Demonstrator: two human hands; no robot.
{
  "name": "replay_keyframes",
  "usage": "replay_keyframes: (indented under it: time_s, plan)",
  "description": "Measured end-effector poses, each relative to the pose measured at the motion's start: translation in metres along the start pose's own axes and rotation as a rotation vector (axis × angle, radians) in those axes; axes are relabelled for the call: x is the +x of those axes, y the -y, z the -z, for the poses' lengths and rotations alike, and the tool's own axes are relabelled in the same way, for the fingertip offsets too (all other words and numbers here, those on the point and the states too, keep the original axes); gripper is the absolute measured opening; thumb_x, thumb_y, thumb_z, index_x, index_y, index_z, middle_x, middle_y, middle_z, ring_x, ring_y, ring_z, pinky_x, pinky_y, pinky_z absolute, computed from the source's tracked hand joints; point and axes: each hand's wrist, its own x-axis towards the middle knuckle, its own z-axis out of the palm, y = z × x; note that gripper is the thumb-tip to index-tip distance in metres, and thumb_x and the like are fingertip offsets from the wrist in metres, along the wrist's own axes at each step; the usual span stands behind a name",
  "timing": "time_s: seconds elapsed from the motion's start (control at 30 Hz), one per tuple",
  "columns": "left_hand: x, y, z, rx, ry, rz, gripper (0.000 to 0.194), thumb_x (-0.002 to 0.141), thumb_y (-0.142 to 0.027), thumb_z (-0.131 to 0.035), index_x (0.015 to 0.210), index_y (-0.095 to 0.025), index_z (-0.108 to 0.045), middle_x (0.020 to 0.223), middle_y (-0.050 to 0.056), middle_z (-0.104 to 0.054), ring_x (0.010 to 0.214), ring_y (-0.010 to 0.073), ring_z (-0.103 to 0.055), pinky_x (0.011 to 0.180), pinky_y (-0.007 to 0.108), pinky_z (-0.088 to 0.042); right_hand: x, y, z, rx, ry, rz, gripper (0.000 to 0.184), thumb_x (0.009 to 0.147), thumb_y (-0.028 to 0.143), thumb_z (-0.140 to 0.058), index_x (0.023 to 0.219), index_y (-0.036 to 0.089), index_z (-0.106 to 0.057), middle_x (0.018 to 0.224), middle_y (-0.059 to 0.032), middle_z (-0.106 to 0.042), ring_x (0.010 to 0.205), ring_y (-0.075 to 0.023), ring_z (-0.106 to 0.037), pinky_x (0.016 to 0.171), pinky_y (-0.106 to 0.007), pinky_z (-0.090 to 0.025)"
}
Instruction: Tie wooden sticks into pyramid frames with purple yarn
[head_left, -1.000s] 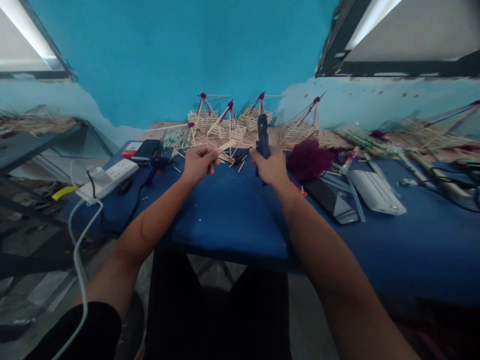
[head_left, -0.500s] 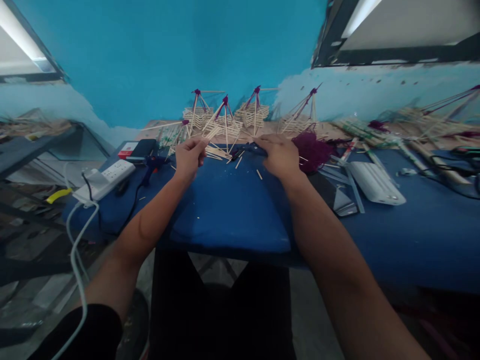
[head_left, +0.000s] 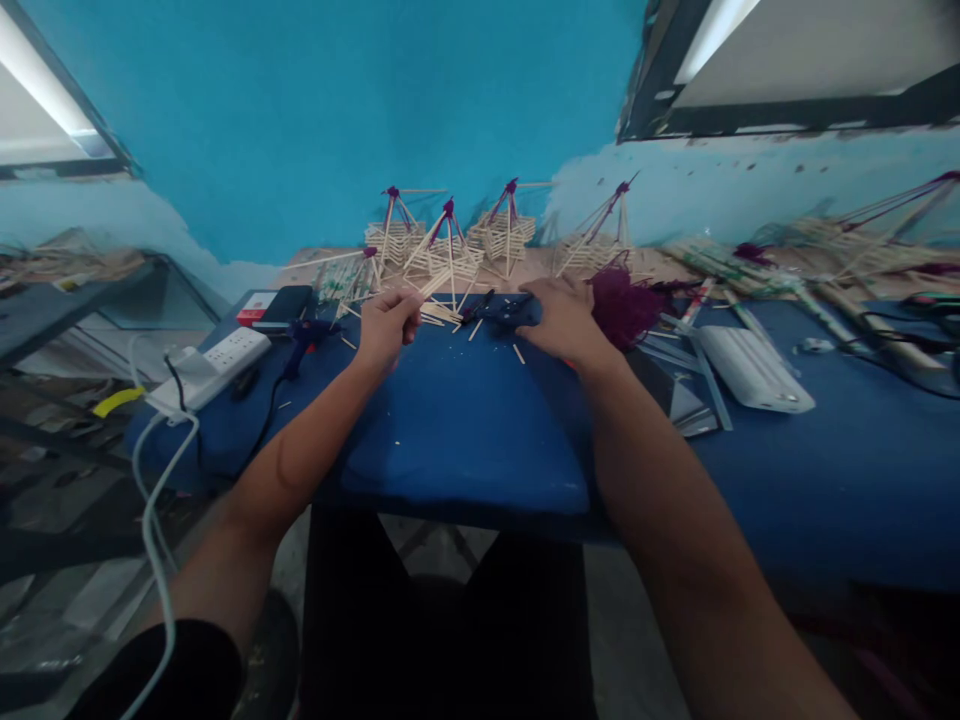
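My left hand is closed, its fingers pinched on a few thin wooden sticks that point up and to the right. To the right, my right hand has its thumb and fingers apart around the near end of a dark pair of pliers lying on the blue tabletop. Whether the fingers touch the pliers is hard to tell. Loose sticks lie beneath and beside the left hand. Behind both hands stand several small stick structures with purple yarn bound at their tops.
A purple yarn bundle lies beside the right hand. Farther right are a white power bank and green-patterned rolled sticks. At left sit a blue glue gun, a white power strip with cables and a dark box.
My right hand has spread its thumb away from its fingers beside the pliers. The left hand, still pinching the sticks, has shifted slightly right and lower.
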Motion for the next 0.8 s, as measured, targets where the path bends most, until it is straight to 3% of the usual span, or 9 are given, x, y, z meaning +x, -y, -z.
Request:
replay_keyframes:
  time_s: [0.07, 0.13, 0.17, 0.3, 0.4, 0.5, 0.67, 0.8]
  plan:
    - [-0.003, 0.001, -0.001, -0.021, 0.049, 0.023, 0.026, 0.094, -0.024, -0.079, 0.071, -0.02, -0.068, 0.056, -0.007, -0.059, 0.038, 0.0029, -0.042, 0.04, 0.022, -0.027, -0.001, 0.029, 0.005, 0.26, -0.045, 0.015, 0.058, 0.088, 0.031, -0.083, 0.144, 0.02, -0.08, 0.149, -0.0184, -0.074, 0.145, -0.0422, -0.063, 0.128, -0.064, -0.047]
    - [-0.005, 0.004, -0.003, -0.044, 0.105, 0.034, 0.019, 0.093, -0.027, -0.081, 0.078, -0.02, -0.072, 0.059, -0.007, -0.063, 0.039, 0.0039, -0.046, 0.04, 0.022, -0.03, -0.003, 0.063, 0.007, 0.632, -0.048, -0.029, 0.05, 0.095, 0.043, -0.08, 0.138, 0.019, -0.083, 0.12, -0.0139, -0.082, 0.11, -0.0307, -0.076, 0.106, -0.051, -0.061]
    - [-0.006, 0.006, -0.004, -0.05, 0.133, 0.035, 0.016, 0.092, -0.029, -0.082, 0.081, -0.02, -0.074, 0.06, -0.006, -0.065, 0.041, 0.0045, -0.048, 0.041, 0.021, -0.032, -0.004, 0.079, 0.006, 0.778, -0.035, -0.04, 0.047, 0.096, 0.05, -0.079, 0.131, 0.018, -0.085, 0.107, -0.0112, -0.081, 0.094, -0.0263, -0.075, 0.094, -0.046, -0.063]
    - [-0.006, 0.018, -0.003, -0.004, 0.314, 0.059, 0.025, 0.089, -0.041, -0.089, 0.089, -0.017, -0.082, 0.072, 0.001, -0.078, 0.054, 0.0085, -0.065, 0.054, 0.023, -0.049, -0.009, 0.114, 0.002, 0.996, -0.079, -0.013, 0.042, 0.098, 0.061, -0.079, 0.091, 0.021, -0.086, 0.084, -0.0044, -0.073, 0.069, -0.016, -0.06, 0.068, -0.033, -0.051]
    - [-0.001, 0.028, 0.0, 0.063, 0.454, 0.065, 0.034, 0.083, -0.049, -0.095, 0.087, -0.016, -0.087, 0.085, 0.007, -0.086, 0.072, 0.0137, -0.076, 0.072, 0.027, -0.06, -0.011, 0.111, 0.0, 0.97, -0.089, 0.005, 0.044, 0.1, 0.06, -0.078, 0.079, 0.022, -0.082, 0.077, -0.0034, -0.069, 0.069, -0.0155, -0.058, 0.069, -0.033, -0.048]
    - [0.004, 0.037, 0.003, 0.132, 0.48, 0.028, 0.031, 0.078, -0.045, -0.1, 0.086, -0.017, -0.09, 0.091, 0.008, -0.088, 0.082, 0.0162, -0.078, 0.083, 0.031, -0.063, -0.01, 0.103, 0.001, 0.821, 0.006, 0.01, 0.043, 0.102, 0.053, -0.077, 0.073, 0.021, -0.079, 0.074, -0.0035, -0.067, 0.074, -0.0168, -0.06, 0.076, -0.034, -0.049]
    - [0.007, 0.044, 0.004, 0.162, 0.441, 0.057, 0.023, 0.071, -0.03, -0.101, 0.088, -0.018, -0.09, 0.09, 0.005, -0.088, 0.081, 0.0157, -0.08, 0.085, 0.031, -0.066, -0.011, 0.104, 0.005, 0.61, 0.096, -0.033, 0.036, 0.102, 0.041, -0.077, 0.073, 0.021, -0.078, 0.086, -0.0044, -0.073, 0.084, -0.0183, -0.064, 0.081, -0.033, -0.049]
    - [0.006, 0.044, 0.004, 0.199, 0.459, 0.071, 0.015, 0.074, -0.021, -0.098, 0.082, -0.016, -0.087, 0.083, 0.004, -0.085, 0.076, 0.0131, -0.078, 0.082, 0.029, -0.067, -0.012, 0.108, 0.007, 0.552, 0.13, -0.045, 0.029, 0.1, 0.039, -0.077, 0.076, 0.022, -0.081, 0.082, -0.0027, -0.073, 0.084, -0.0189, -0.064, 0.081, -0.031, -0.049]
